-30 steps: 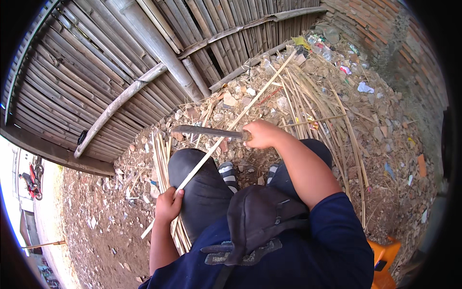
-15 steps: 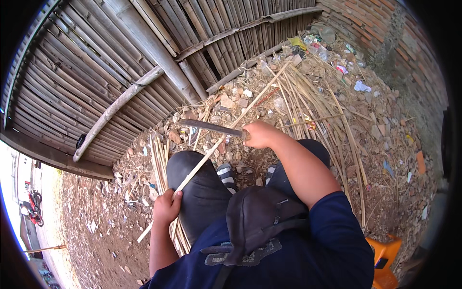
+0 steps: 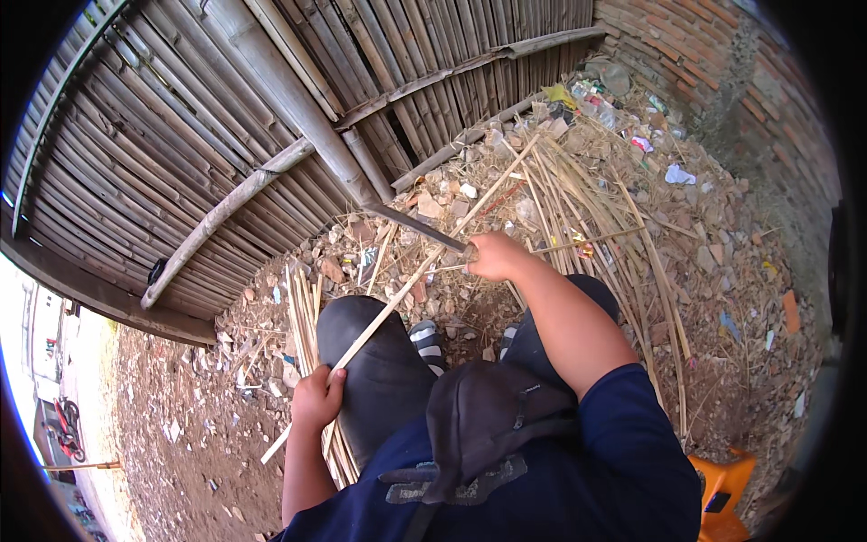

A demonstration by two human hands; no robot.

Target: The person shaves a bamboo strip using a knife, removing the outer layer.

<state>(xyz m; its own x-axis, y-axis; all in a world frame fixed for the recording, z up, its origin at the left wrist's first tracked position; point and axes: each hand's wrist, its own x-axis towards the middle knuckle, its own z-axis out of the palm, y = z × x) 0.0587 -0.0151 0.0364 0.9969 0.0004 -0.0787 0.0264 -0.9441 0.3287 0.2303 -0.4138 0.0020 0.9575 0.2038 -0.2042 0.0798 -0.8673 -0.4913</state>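
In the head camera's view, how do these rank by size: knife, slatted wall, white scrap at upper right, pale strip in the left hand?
1. Slatted wall, by far
2. Pale strip
3. Knife
4. White scrap

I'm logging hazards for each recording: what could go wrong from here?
The knife in the right hand crosses the pale strip; a slip along the strip might reach the left hand gripping it farther down. The strip also passes over the left knee, so a stray stroke could land there.
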